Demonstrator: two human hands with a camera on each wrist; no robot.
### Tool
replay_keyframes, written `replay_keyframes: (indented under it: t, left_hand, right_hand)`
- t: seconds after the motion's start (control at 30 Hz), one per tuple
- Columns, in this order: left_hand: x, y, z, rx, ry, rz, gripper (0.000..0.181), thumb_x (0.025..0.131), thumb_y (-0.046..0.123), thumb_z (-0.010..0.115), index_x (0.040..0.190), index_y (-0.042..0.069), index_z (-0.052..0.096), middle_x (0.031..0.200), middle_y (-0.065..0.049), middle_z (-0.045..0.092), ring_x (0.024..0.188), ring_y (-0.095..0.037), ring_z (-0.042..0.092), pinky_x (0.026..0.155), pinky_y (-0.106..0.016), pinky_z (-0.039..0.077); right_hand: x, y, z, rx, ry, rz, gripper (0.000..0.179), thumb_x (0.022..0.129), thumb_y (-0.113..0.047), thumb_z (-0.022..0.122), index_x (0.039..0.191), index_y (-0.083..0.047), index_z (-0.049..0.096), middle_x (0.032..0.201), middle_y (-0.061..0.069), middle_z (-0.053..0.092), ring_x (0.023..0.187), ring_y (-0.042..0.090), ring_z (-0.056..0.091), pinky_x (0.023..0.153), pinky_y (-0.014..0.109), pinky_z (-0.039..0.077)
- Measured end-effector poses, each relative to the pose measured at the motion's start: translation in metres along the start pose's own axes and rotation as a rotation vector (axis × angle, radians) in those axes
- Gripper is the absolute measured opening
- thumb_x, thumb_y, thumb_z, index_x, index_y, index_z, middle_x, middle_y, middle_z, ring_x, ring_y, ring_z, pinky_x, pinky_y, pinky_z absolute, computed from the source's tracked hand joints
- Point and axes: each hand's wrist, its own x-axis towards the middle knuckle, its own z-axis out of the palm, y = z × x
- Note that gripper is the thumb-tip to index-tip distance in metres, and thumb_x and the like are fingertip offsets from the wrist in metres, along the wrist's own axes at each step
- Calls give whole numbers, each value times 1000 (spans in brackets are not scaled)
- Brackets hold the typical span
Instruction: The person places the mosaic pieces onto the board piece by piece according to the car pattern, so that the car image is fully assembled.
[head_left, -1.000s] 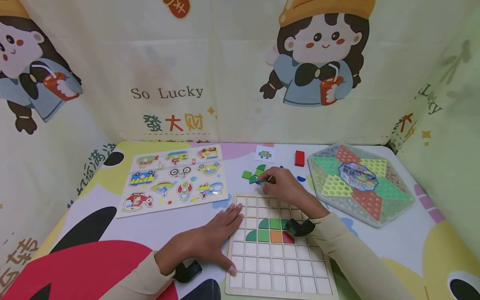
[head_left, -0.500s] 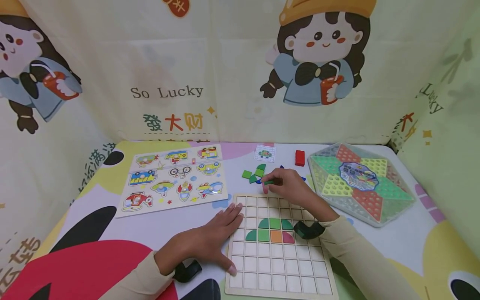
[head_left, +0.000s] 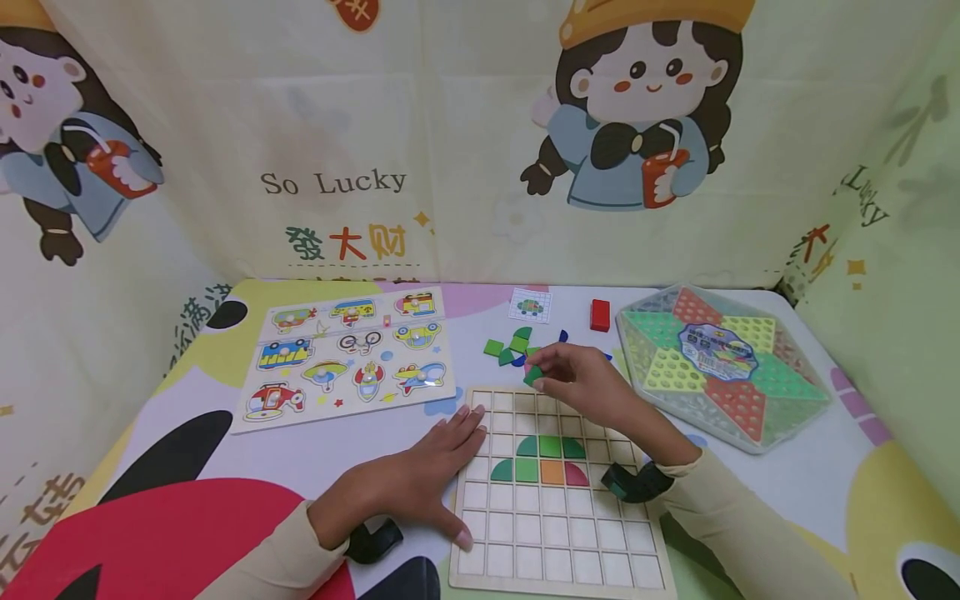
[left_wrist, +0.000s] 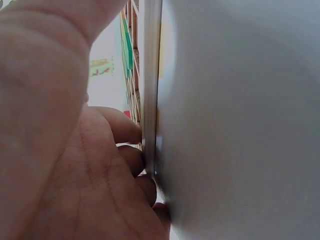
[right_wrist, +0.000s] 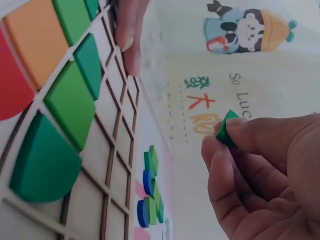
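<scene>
- My right grip [head_left: 581, 382] had just drawn back a little from the loose pieces [head_left: 519, 343], with a green piece [head_left: 533, 376] pinched between thumb and forefinger.
- Half a second earlier I saw only a dark edge at my fingertips; now the green piece was turned so more of its face showed, though I could not tell its outline.
- It hung over the counter [head_left: 765, 483], just beyond the twelve o'clock edge of the board [head_left: 558, 533].
- The set pieces [head_left: 527, 471], green, orange and red, had stayed put near the board's middle, so I judged this one picked up but not yet placed.
- My left grip [head_left: 423, 467] had not moved: fingers extended at the board's ten o'clock, thumb at eight, wrapped round nothing, probably steadying it.
- Loose pieces, green and blue, remained past twelve o'clock, short of the card [head_left: 530, 306]; my right grip partly hid some.
</scene>
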Motion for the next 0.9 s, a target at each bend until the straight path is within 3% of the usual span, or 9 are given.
replay_keyframes:
  t: [0.47,0.77,0.9]
  left_hand:
    - [0,-1,-1,-2,2,9,122,68,65,77,157,11,14,163,-3,-7,147,-22,-11,116,-50,3]
    - [-1,2,0,-10,6,21,122,69,63,78,157,10,13,163,-4,-6,147,-22,-11,116,-49,4]
    - [-1,3,-1,-4,5,4,122,68,63,78,157,9,13,163,-4,-6,147,-22,-11,116,-48,4]
  right_hand:
    - [-29,13,-13,-32,-77,-16,22,89,-5,71,111,-2,71,97,0,68,81,17,60,73,26,54]
    - [-53,20,-15,-18,-152,80,22,88,-8,72,110,-3,69,90,-1,62,81,19,55,68,24,50]
    - [-62,25,-13,8,-155,64,17,89,-7,71,105,-4,69,87,0,61,79,19,56,66,24,50]
